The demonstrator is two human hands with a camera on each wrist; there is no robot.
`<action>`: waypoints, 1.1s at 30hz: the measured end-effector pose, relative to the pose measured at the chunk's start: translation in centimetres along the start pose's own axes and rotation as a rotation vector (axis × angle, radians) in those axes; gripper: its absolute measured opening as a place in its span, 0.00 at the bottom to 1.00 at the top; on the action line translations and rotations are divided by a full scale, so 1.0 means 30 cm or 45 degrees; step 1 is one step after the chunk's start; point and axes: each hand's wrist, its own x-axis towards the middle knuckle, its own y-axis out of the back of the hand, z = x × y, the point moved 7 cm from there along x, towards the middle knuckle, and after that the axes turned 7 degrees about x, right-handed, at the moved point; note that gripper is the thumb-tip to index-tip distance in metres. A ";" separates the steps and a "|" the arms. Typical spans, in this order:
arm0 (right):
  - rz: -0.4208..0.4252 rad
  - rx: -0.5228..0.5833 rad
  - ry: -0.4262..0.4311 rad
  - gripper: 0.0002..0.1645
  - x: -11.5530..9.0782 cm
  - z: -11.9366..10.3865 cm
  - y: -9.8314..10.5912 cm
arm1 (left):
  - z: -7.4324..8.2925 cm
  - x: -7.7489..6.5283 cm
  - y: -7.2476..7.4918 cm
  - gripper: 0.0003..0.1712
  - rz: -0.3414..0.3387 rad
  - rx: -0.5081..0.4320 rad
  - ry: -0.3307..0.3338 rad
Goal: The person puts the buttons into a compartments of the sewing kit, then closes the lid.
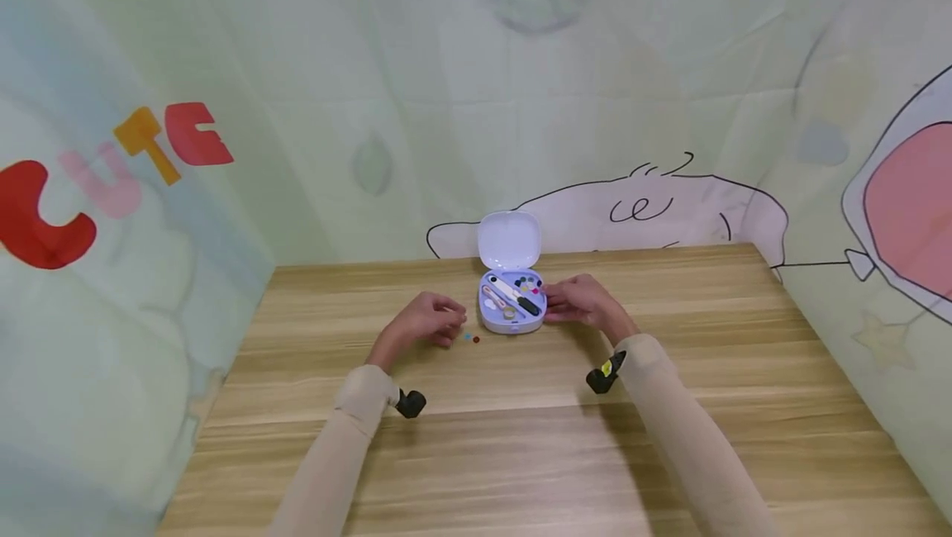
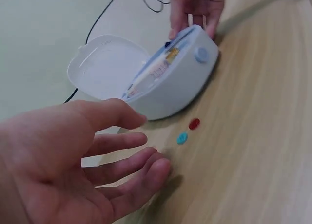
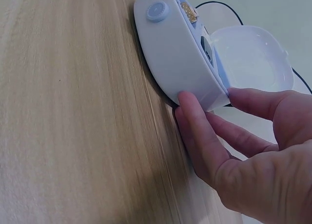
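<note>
A white and pale-blue sewing box [image 1: 513, 325] stands on the table with its lid [image 1: 509, 239] raised. Inside lie small scissors with black handles [image 1: 528, 306], a coiled tape measure [image 1: 509, 313] and several buttons [image 1: 530, 283]. My right hand [image 1: 582, 301] holds the box's right end, thumb at the rim and fingers against the lower side, as the right wrist view shows. Left of the box, my left hand [image 1: 430, 320] hovers with loosely bent fingers and nothing between them. Near its fingertips, a blue button [image 2: 182, 138] and a red button [image 2: 194, 123] lie on the wood.
The wooden table [image 1: 506, 454] stretches toward me and to both sides. Right behind the raised lid hangs a printed cloth backdrop [image 1: 357, 215], with more cloth on the left and right. Small black wrist cameras [image 1: 411, 403] sit at my sleeve cuffs.
</note>
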 end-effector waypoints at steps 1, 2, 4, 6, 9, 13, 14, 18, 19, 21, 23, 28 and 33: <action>0.002 0.005 -0.002 0.23 -0.001 0.000 0.001 | -0.002 -0.006 -0.001 0.19 -0.001 0.044 -0.018; -0.002 0.006 -0.001 0.23 -0.003 0.000 0.000 | -0.003 -0.013 -0.002 0.19 0.006 0.088 -0.030; -0.003 0.007 -0.002 0.23 -0.006 -0.003 -0.002 | -0.007 -0.023 -0.009 0.17 0.012 0.145 -0.038; -0.002 0.011 -0.004 0.23 -0.007 -0.005 -0.002 | -0.012 -0.026 -0.017 0.15 0.024 0.177 -0.031; -0.005 0.013 -0.004 0.23 -0.007 -0.006 -0.003 | -0.017 -0.028 -0.031 0.12 0.046 0.221 -0.028; -0.021 0.018 -0.001 0.23 -0.003 -0.004 -0.002 | -0.013 -0.025 -0.046 0.09 0.099 0.272 -0.081; -0.022 0.020 -0.002 0.23 -0.003 -0.004 -0.002 | -0.011 -0.024 -0.049 0.08 0.112 0.287 -0.100; -0.029 0.024 0.002 0.23 -0.002 -0.004 -0.002 | 0.004 -0.021 -0.060 0.04 0.157 0.379 -0.155; -0.030 0.025 0.003 0.23 -0.003 -0.004 -0.002 | 0.008 -0.022 -0.061 0.03 0.166 0.405 -0.161; -0.032 0.023 0.004 0.23 -0.005 -0.005 -0.003 | 0.014 -0.023 -0.065 0.02 0.177 0.443 -0.159; -0.033 0.025 0.001 0.23 -0.007 -0.005 -0.004 | 0.016 -0.024 -0.068 0.02 0.183 0.473 -0.150; -0.016 0.027 -0.007 0.23 -0.011 -0.008 -0.002 | 0.018 -0.028 -0.077 0.07 0.185 0.528 -0.112; -0.005 0.027 -0.013 0.22 -0.012 -0.006 0.001 | 0.008 -0.029 -0.084 0.08 0.162 0.553 -0.066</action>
